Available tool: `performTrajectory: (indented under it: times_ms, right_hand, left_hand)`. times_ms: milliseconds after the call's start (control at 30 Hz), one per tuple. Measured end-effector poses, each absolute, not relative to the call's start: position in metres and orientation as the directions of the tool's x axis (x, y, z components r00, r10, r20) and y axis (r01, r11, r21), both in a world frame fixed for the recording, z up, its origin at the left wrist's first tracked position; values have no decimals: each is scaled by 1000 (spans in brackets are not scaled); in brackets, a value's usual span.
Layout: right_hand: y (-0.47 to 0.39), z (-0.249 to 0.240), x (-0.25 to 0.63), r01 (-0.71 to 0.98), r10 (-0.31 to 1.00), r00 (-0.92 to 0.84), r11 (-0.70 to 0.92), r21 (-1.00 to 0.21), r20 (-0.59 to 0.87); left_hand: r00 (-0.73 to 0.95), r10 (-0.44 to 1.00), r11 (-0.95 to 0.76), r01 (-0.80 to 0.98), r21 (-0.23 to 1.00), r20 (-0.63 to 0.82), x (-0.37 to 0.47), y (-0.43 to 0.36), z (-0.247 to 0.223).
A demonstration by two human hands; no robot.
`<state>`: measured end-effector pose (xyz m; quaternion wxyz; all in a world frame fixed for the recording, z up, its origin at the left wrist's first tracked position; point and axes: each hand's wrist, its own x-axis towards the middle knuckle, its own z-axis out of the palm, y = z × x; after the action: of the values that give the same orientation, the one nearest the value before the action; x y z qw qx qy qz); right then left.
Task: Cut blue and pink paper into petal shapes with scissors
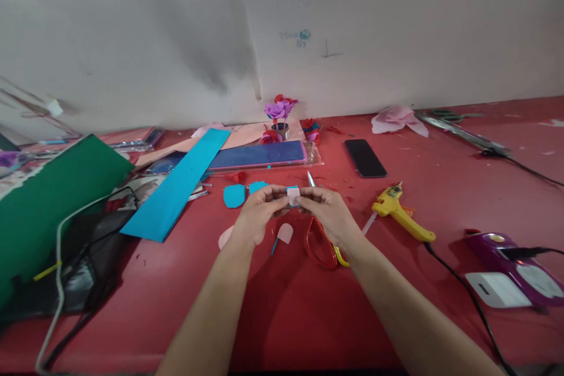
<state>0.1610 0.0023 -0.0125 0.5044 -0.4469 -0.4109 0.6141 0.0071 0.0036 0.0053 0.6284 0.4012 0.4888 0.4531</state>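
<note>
Between both hands I hold a small pale pink paper piece (293, 195) with a bit of blue at its top edge. My left hand (263, 207) pinches its left side, and my right hand (325, 208) pinches the right side. Below them lies a rounded pale pink petal (285, 233) beside a thin blue strip (275, 245). Another pink petal (225, 238) is partly hidden by my left wrist. Blue petal-shaped pieces (234, 195) lie just beyond my left hand. Scissors with red and yellow handles (318, 249) rest partly under my right hand and forearm.
At right are a yellow glue gun (403, 213), a black phone (365, 158) and a purple power strip (513, 264) with cords. Paper flowers in a small pot (281, 129) stand at the wall. Leftward lie a long blue sheet (178, 188) and a green sheet (57, 211).
</note>
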Motion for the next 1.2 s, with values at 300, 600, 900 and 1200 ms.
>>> performTrajectory:
  times_ms: [300,600,900,1200]
  right_hand:
    - [0,-10,160,-285,992,-78,-114,-952,-96]
    - [-3,-5,163,-363,983,-172,-117,-925,-57]
    - [-3,-4,163,-382,978,-205,-118,-917,-40]
    - [-3,-4,163,-490,960,-269,-201,-848,-72]
  left_hand:
    - [44,983,182,-203,962,-177,10,5,0]
    - [75,978,207,-344,916,-193,8,7,1]
    - [119,980,193,-382,904,-159,8,8,-1]
    - [159,980,180,-440,880,-121,8,8,-6]
